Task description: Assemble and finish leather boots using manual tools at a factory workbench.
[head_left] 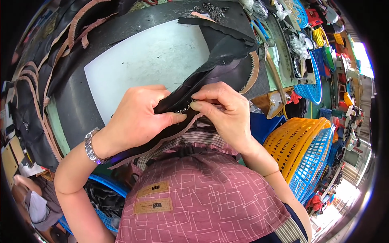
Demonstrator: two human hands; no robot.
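Note:
A black leather piece with a zigzag-cut tan edge lies over the table's near side and hangs toward my lap. My left hand is closed on it, thumb pressed beside a row of small shiny metal bits. Just right of that row, the thumb and index finger of my right hand are pinched together against the leather. Something small and dark shows at those fingertips, too small to name. Beneath the leather, a white sheet covers part of the dark tabletop.
More black leather pieces with tan edges hang at the left. Small metal parts are heaped at the table's far edge, near pliers. Yellow and blue baskets stand at right. Another person sits at lower left.

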